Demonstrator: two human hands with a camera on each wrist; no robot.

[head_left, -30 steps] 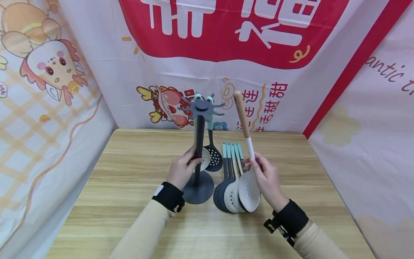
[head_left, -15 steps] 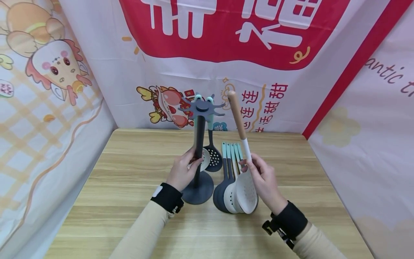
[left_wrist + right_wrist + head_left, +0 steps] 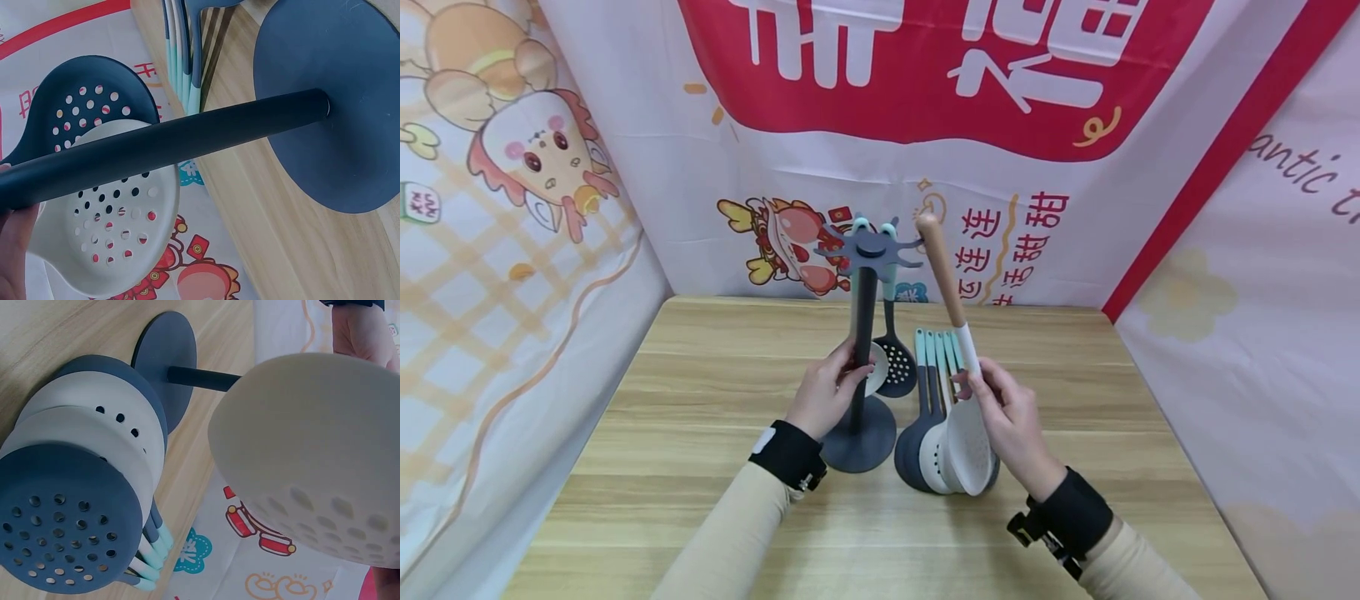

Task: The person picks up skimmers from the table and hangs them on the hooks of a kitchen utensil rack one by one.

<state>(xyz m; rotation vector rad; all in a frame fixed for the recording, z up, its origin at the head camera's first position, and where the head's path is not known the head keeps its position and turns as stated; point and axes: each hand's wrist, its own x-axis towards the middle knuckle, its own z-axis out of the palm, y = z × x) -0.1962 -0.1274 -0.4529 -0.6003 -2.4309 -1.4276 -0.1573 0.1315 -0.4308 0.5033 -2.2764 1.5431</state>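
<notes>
My left hand (image 3: 822,393) gripped the stand (image 3: 863,321), my right hand (image 3: 1011,414) a white skimmer (image 3: 968,447). Only the head view showed its brown handle (image 3: 942,273).

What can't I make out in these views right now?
Head: much of the hanging white skimmer, behind the pole and left hand.
Head: most of the dark slotted spoon in the row, behind the held strainer.
Left wrist: the rest of the left hand and the pole's upper end, cut off by the left edge.
Right wrist: part of the held strainer, cut off by the right edge.
</notes>
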